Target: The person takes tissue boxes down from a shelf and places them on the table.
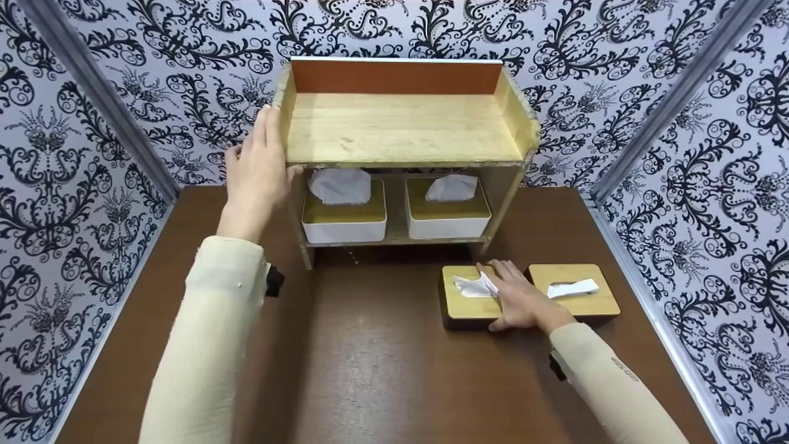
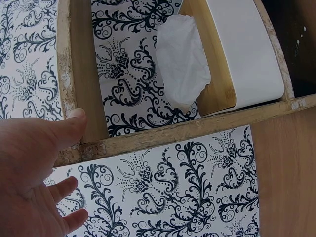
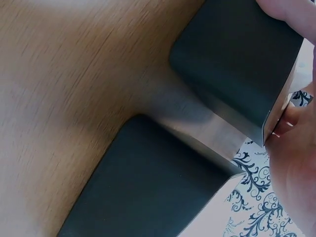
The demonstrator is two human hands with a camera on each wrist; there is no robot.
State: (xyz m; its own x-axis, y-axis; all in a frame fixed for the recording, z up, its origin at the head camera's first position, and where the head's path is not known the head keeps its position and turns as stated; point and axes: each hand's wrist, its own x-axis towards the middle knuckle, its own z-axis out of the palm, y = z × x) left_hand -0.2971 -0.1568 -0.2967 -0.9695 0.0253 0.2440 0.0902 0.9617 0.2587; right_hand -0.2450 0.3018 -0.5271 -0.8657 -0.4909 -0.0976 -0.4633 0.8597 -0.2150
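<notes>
My left hand (image 1: 256, 166) holds the left side of a small wooden shelf (image 1: 400, 129). Its thumb presses the front edge and its fingers lie along the outer side; in the left wrist view two fingers stand off from the wood. At the right, my right hand (image 1: 521, 299) grips a dark tissue box (image 1: 462, 308) with a wooden top, thumb at the front and fingers towards the back. A white tissue (image 1: 474, 285) sticks out of this box. A second dark tissue box (image 1: 592, 302) stands close on the right, a gap between them.
In the shelf's lower compartment sit two white tissue boxes, a left one (image 1: 345, 232) and a right one (image 1: 450, 228), each with a tissue puffed out. All stand on a brown table (image 1: 363, 370), with patterned walls (image 1: 209, 37) behind and at both sides.
</notes>
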